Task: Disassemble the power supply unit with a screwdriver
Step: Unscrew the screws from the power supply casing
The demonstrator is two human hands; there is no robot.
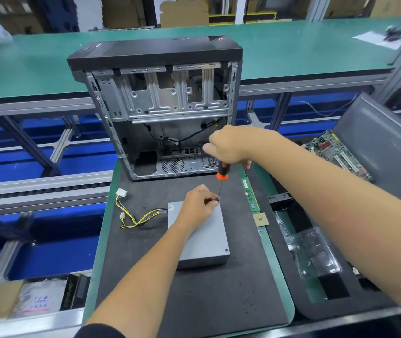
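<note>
Right hand (228, 146) fingers wrapped around screwdriver (222, 178) handle, left hand (198, 203) fingertips pinching shaft tip at power supply unit (202, 240) top, 1 o'clock corner

The right hand (228, 147) hid the upper handle of the screwdriver (222, 175). The left hand (198, 206) covered the tip and whatever it met on the supply (202, 240). Beyond both hands, the background was too blurred to read.
</note>
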